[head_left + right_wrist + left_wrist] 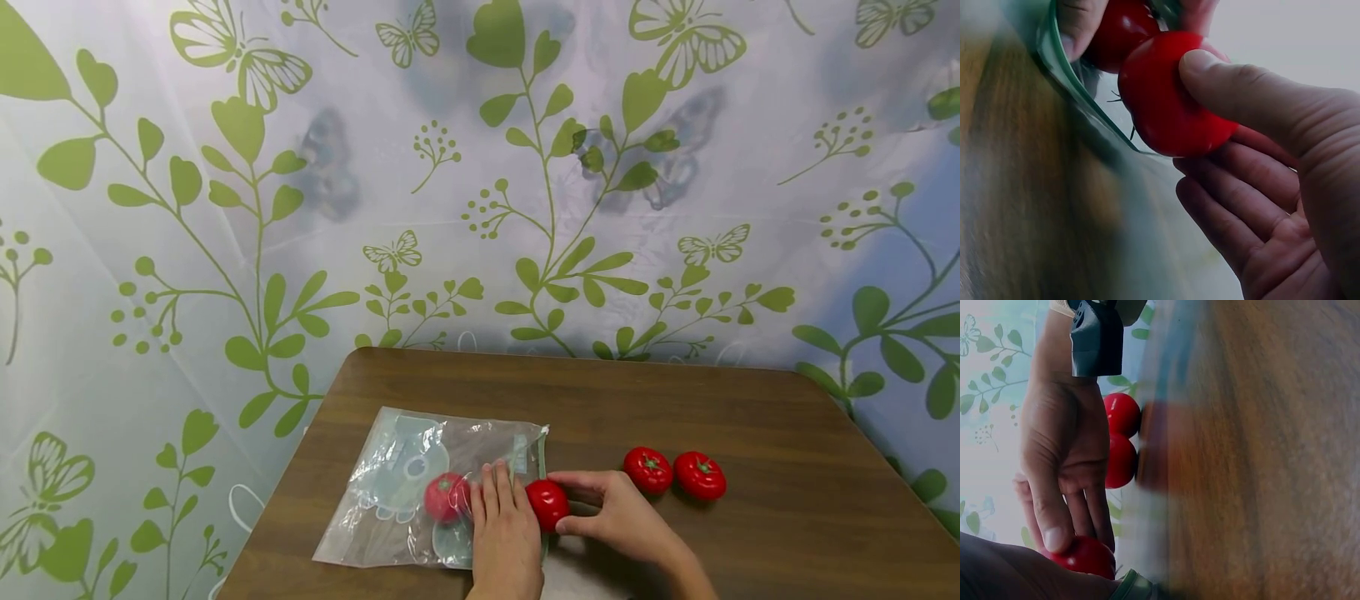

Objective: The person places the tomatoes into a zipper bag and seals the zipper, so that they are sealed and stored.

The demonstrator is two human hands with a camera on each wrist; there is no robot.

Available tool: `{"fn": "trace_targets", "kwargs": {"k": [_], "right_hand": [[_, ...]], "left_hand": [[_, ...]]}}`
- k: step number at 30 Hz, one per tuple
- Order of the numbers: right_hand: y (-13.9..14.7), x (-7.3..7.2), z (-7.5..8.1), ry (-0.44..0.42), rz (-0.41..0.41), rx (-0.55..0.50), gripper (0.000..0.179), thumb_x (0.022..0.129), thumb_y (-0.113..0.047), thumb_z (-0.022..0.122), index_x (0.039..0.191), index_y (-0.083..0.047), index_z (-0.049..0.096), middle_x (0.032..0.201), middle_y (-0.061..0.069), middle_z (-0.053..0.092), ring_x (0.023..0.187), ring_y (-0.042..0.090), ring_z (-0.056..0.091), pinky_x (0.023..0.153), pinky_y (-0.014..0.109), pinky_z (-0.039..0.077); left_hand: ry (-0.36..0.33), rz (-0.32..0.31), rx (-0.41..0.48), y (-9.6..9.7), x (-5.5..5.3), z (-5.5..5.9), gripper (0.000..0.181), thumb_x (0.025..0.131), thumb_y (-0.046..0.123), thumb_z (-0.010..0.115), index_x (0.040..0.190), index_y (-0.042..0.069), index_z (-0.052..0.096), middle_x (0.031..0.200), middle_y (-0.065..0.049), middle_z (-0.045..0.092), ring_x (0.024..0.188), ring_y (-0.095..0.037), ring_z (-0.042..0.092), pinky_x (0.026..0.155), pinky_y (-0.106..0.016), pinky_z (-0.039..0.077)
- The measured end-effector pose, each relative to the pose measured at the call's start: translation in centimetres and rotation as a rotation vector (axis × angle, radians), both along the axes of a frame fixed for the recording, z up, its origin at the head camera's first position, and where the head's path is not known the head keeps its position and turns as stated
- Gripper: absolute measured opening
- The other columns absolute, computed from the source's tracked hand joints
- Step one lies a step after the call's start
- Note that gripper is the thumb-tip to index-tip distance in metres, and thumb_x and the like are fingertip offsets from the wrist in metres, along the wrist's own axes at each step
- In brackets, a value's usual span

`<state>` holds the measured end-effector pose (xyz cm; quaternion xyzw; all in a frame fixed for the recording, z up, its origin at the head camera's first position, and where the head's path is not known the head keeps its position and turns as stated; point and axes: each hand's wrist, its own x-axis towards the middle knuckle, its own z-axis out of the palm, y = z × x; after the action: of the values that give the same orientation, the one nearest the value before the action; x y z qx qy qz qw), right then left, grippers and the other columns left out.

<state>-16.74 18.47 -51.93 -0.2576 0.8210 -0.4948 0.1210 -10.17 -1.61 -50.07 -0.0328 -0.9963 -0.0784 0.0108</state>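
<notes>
A clear zip bag (pixel 397 533) with a pale blue cartoon print lies flat, its green-edged mouth facing right. One shiny red tomato (pixel 444 498) shows through its film. On top near the mouth, my left hand (pixel 504 533) rests with straight fingers; the right wrist view has its thumb (pixel 1079 28) by the green rim (pixel 1069 84). My right hand (pixel 626 517) holds another tomato (pixel 548 504) at the mouth, thumb on one side and fingers on the other. In the right wrist view this tomato (pixel 1169 97) overlaps a red one (pixel 1119 34) behind it.
Two more tomatoes (pixel 648 471) (pixel 700 476) sit side by side to the right of my right hand. The brown wooden table (pixel 787 467) has rounded far corners. Behind it hangs a pale curtain (pixel 420 167) printed with green leaves and butterflies.
</notes>
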Motion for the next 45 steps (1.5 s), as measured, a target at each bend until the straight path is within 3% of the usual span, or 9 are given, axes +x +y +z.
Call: {"fn": "trace_targets", "kwargs": {"k": [5, 11, 20, 28, 35, 40, 45], "right_hand": [[-0.5, 0.1, -0.1, -0.006, -0.003, 0.018, 0.057, 0.093, -0.029, 0.090, 0.143, -0.009, 0.072, 0.142, 0.013, 0.074, 0.128, 0.027, 0.074, 0.105, 0.042, 0.061], [-0.7, 0.4, -0.1, 0.016, -0.017, 0.020, 0.058, 0.092, -0.030, 0.091, 0.141, -0.007, 0.072, 0.141, 0.013, 0.075, 0.127, 0.021, 0.073, 0.104, 0.042, 0.061], [-1.2, 0.4, 0.0, 0.009, -0.020, 0.018, 0.058, 0.092, -0.030, 0.091, 0.142, -0.006, 0.072, 0.142, 0.017, 0.074, 0.126, 0.029, 0.075, 0.103, 0.040, 0.062], [-2.5, 0.4, 0.0, 0.122, 0.007, 0.131, 0.057, 0.091, -0.035, 0.091, 0.141, -0.013, 0.075, 0.139, 0.005, 0.077, 0.127, 0.020, 0.074, 0.107, 0.038, 0.061], [-3.3, 0.3, 0.0, 0.145, 0.004, 0.140, 0.056, 0.091, -0.033, 0.091, 0.141, -0.012, 0.075, 0.139, 0.005, 0.076, 0.127, 0.023, 0.074, 0.107, 0.047, 0.060], [-3.2, 0.3, 0.0, 0.106, 0.007, 0.143, 0.057, 0.093, -0.034, 0.090, 0.143, -0.012, 0.073, 0.142, 0.007, 0.075, 0.129, 0.027, 0.073, 0.107, 0.051, 0.059], [-2.6, 0.5, 0.0, 0.134, -0.009, 0.170, 0.058, 0.092, -0.038, 0.089, 0.142, -0.012, 0.074, 0.141, 0.006, 0.076, 0.128, 0.025, 0.074, 0.106, 0.048, 0.061]], "left_hand": [[-0.011, 0.000, 0.001, 0.1, 0.0, 0.0, 0.113, 0.062, 0.027, 0.105, 0.158, -0.001, 0.053, 0.173, -0.023, 0.040, 0.163, -0.045, 0.034, 0.133, -0.063, 0.028], [0.003, 0.003, -0.011, 0.1, 0.0, -0.2, 0.113, 0.061, 0.027, 0.106, 0.157, -0.001, 0.054, 0.173, -0.022, 0.041, 0.163, -0.045, 0.035, 0.133, -0.062, 0.028], [0.021, 0.003, -0.004, 0.2, 0.1, -0.2, 0.108, 0.064, 0.025, 0.104, 0.156, -0.001, 0.055, 0.172, -0.023, 0.042, 0.163, -0.045, 0.035, 0.133, -0.062, 0.029], [0.024, -0.002, 0.005, 0.3, 0.2, -0.2, 0.107, 0.064, 0.023, 0.104, 0.156, 0.000, 0.055, 0.172, -0.022, 0.043, 0.161, -0.045, 0.037, 0.133, -0.062, 0.029], [0.079, -0.004, -0.001, 0.3, 0.2, -0.1, 0.093, 0.072, 0.015, 0.099, 0.153, -0.002, 0.058, 0.169, -0.024, 0.046, 0.160, -0.045, 0.040, 0.132, -0.062, 0.030], [0.074, -0.003, -0.010, 0.3, 0.2, -0.3, 0.086, 0.077, 0.015, 0.095, 0.153, -0.001, 0.058, 0.169, -0.023, 0.046, 0.160, -0.045, 0.040, 0.132, -0.062, 0.030], [0.058, -0.005, -0.012, 0.3, 0.2, -0.3, 0.077, 0.086, 0.022, 0.090, 0.153, -0.001, 0.059, 0.169, -0.022, 0.048, 0.160, -0.044, 0.041, 0.132, -0.062, 0.030]]}}
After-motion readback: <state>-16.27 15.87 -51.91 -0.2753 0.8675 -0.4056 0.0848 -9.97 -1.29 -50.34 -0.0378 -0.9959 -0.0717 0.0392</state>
